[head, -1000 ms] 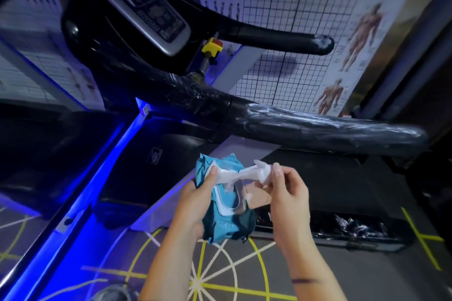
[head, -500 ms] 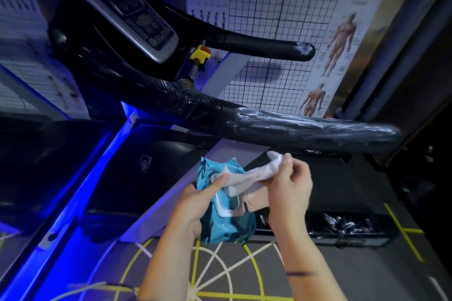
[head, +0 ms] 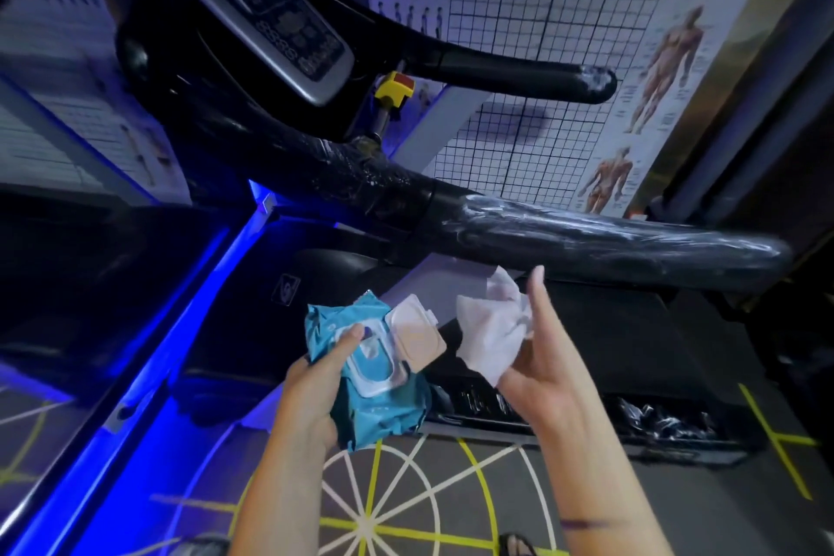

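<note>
We see the left hand (head: 316, 388) wrapped round a teal soft-plastic pack of wet wipes (head: 383, 411). Its fingers are curled under the pack's back and its thumb is pressed flat on the front, right at the edge of the dispensing opening. The pack's clear rigid flip lid (head: 417, 336) stands swung open toward the right.

The right hand (head: 541, 361) holds a crumpled white wet wipe (head: 489, 330). We find this hand only partly closed: one finger sticks straight up past the wipe's top edge, while the rest gather the wipe against the palm side. The wipe itself hides exactly where thumb and fingers meet. The wipe hangs just beside the open lid, with a narrow gap between them, and it sits below the long black treadmill handrail wrapped in shiny plastic film (head: 609, 239).

Both hands are in front of the treadmill, over the dark floor marked with yellow and white lines (head: 406, 492). Above we make out the grey-framed treadmill console (head: 280, 32), a yellow safety stop with a red top (head: 395, 88), an anatomy poster of muscle figures (head: 668, 59) on the right wall, and a blue light strip (head: 198, 298) running along the left.
</note>
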Action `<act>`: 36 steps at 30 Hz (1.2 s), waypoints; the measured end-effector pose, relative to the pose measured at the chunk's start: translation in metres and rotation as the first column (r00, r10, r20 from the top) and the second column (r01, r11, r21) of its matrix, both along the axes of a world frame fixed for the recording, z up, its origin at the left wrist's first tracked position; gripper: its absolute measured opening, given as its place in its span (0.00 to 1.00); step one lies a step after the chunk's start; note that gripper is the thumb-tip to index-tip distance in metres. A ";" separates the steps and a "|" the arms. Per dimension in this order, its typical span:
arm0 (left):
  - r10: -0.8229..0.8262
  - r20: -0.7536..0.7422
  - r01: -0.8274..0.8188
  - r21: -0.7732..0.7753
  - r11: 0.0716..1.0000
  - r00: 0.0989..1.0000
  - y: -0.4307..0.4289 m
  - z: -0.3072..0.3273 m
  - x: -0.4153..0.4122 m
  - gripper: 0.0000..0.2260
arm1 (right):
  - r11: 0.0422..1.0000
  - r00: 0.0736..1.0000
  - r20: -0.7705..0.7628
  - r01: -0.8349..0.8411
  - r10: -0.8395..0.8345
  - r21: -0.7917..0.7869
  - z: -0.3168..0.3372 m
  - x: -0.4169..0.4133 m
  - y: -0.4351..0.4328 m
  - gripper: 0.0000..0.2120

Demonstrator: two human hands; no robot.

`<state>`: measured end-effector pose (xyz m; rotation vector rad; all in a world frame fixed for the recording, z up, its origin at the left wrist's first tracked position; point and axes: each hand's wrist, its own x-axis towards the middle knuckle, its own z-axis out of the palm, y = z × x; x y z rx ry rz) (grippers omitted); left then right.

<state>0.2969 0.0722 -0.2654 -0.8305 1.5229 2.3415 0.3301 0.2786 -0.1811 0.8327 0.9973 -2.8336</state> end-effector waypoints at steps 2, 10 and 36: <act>0.070 0.011 -0.070 0.011 0.998 0.998 0.000 -0.007 -0.003 0.20 | 0.996 0.995 -0.052 -0.085 0.083 -0.028 0.004 -0.003 -0.009 0.15; 0.369 -0.007 -0.368 0.065 0.928 0.929 0.005 -0.010 -0.024 0.17 | 0.892 0.935 -0.116 -0.276 0.336 0.358 -0.005 -0.051 -0.019 0.12; 0.840 -0.026 -0.823 0.188 0.537 0.542 0.017 0.022 -0.059 0.18 | 0.580 0.618 -0.286 -0.347 0.733 0.736 0.095 -0.220 -0.056 0.11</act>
